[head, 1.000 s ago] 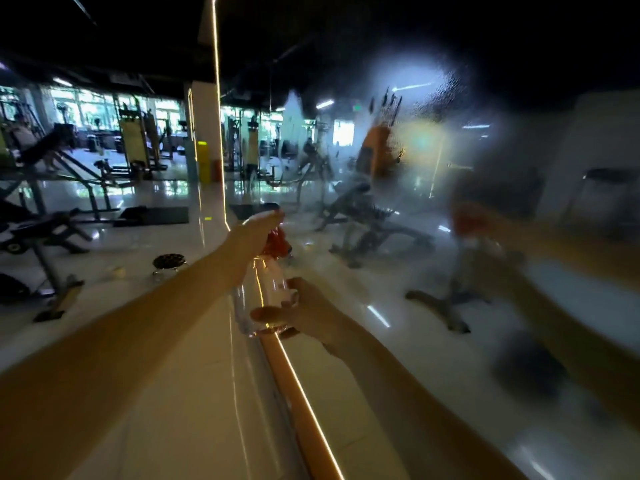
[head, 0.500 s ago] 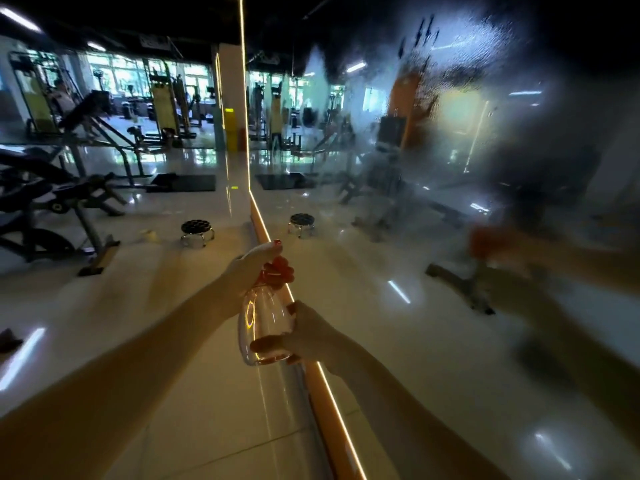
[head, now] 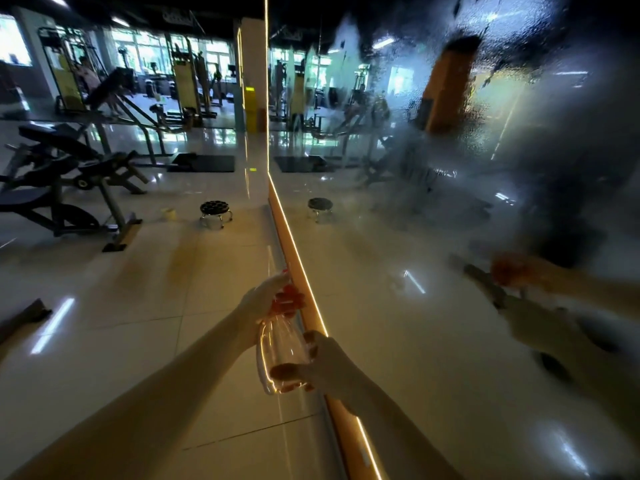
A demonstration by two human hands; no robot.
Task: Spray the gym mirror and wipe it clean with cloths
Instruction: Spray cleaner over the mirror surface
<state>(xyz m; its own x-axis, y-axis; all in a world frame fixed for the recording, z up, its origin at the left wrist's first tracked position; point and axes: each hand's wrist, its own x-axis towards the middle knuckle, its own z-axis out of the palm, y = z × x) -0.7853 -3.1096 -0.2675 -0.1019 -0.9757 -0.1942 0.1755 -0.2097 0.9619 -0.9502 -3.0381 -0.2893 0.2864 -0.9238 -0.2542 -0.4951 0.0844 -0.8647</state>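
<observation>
I see the clear plastic spray bottle point(head: 280, 351) held low in the middle of my view, upright with a slight tilt, just left of the mirror's edge. Its red trigger head point(head: 289, 303) points toward the glass. Both hands are clamped on it, 1 above the other. The left hand point(head: 261, 299) wraps the neck and trigger head from the left. The right hand point(head: 329, 365) cups the bottle's lower body, its thumb across the front near the base. The 2 hands are close but not touching.

The large wall mirror point(head: 433, 209) fills the right side of the view. Its upper part is covered in a wet film of droplets and runs that blurs the reflection, while the lower part looks drier. A blurred reflection of the arms and the red head shows at the right.

A glowing orange light strip point(head: 301, 268) runs along the mirror's left edge, passing just behind the bottle. To the left lies the glossy pale tiled floor point(head: 138, 289), with a small round black stool point(head: 214, 211) near the strip and a black weight bench point(head: 59, 188) farther left.
</observation>
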